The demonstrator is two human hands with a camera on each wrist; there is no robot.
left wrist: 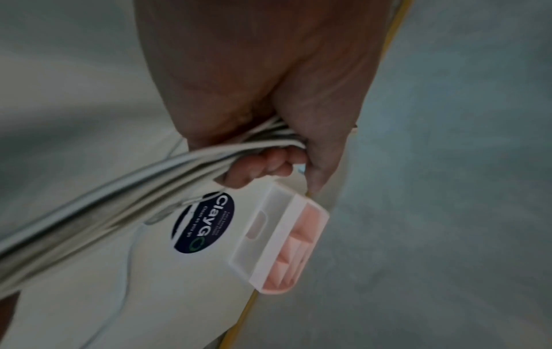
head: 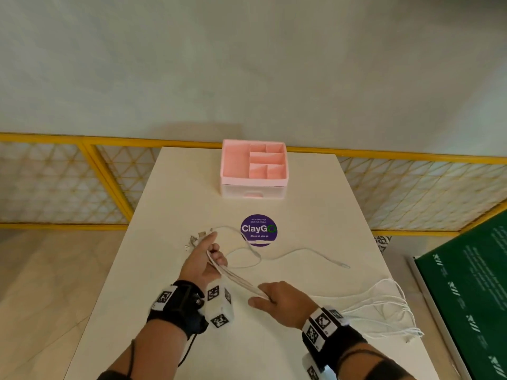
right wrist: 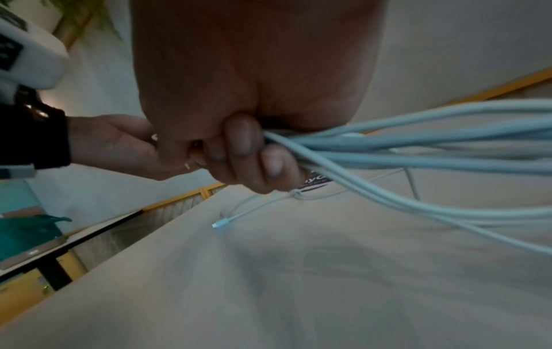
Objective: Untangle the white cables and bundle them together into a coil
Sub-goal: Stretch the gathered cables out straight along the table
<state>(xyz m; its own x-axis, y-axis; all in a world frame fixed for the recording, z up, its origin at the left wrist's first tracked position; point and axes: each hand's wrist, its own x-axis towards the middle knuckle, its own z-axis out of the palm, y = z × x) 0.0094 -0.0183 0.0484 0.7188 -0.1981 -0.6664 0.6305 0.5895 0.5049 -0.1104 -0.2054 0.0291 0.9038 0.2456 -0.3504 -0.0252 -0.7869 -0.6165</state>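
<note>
Several white cables [head: 238, 281] run as one taut bundle between my two hands above the white table [head: 301, 204]. My left hand [head: 205, 259] grips the bundle [left wrist: 179, 170] near the plug ends [head: 196, 238], which stick out past its fingers. My right hand [head: 277, 300] holds the same strands [right wrist: 388, 146] closer to me, fingers curled round them. Behind the right hand the loose lengths [head: 384, 308] trail in loops to the table's right edge. One cable [head: 310, 253] lies apart on the table, its plug [head: 346, 266] pointing right.
A pink compartment organizer [head: 253, 167] with a drawer stands at the table's far end. A purple round sticker [head: 258, 229] marks the tabletop in the middle. A green board [head: 472, 303] lies beside the table on the right. Yellow-framed railing [head: 82, 174] runs behind.
</note>
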